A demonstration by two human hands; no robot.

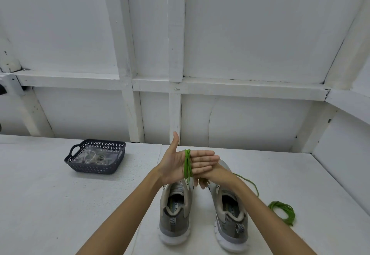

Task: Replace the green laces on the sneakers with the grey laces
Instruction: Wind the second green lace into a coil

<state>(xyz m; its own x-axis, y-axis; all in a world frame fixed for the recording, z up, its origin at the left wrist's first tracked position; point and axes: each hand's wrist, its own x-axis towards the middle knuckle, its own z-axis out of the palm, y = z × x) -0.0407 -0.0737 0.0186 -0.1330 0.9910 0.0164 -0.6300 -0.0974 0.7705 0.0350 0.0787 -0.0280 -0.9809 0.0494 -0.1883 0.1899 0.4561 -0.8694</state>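
Note:
Two grey sneakers, the left one (174, 212) and the right one (230, 214), stand side by side on the white table, heels toward me. My left hand (186, 164) is held flat above them, palm facing me and thumb up, with a green lace (187, 164) wound several times around its fingers. My right hand (204, 180) is mostly hidden behind and under the left hand; it seems to grip the lace's loose end, which trails off to the right (250, 184). A second green lace (283, 211) lies coiled on the table at the right.
A dark perforated basket (96, 171) stands at the back left of the table, holding pale grey laces (94, 157) in clear wrapping. A white panelled wall rises behind the table, which ends at a side wall on the right.

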